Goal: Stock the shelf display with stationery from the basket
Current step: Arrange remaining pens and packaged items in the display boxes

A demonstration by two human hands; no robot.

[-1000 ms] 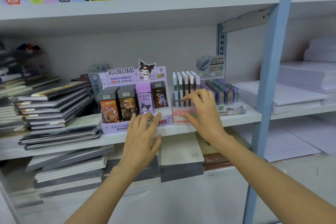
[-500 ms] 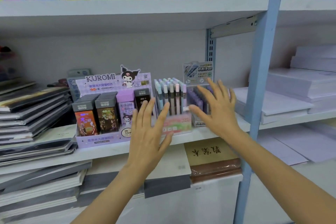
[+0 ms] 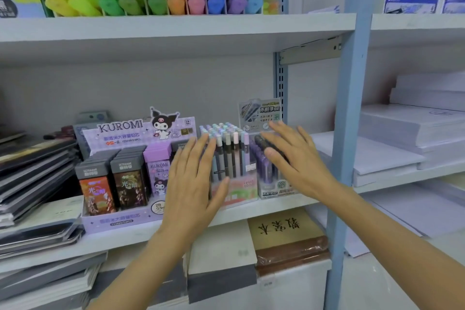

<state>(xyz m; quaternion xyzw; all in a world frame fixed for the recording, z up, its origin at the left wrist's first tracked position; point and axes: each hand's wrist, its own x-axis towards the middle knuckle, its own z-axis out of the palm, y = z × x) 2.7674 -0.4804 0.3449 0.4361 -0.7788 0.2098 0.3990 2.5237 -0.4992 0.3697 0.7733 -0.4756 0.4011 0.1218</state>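
Hands at the shelf (image 3: pixel 141 234) front edge: left hand (image 3: pixel 191 184) and right hand (image 3: pixel 297 158), both flat-fingered and holding nothing, either side of one pen box (image 3: pixel 236 184), between one Kuromi box (image 3: pixel 120 219) and one lead box (image 3: pixel 270 186).

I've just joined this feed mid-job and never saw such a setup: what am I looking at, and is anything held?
No machine here: these are a person's two bare hands, filmed by one wide camera worn on the head, looking forward and down. The left hand and right hand are spread, fingers straight, before the middle shelf; neither holds anything. On it stand a purple Kuromi display box, a box of upright pens and a smaller box of lead refills. Notebooks lie stacked to the left, white paper to the right. The basket is out of view.
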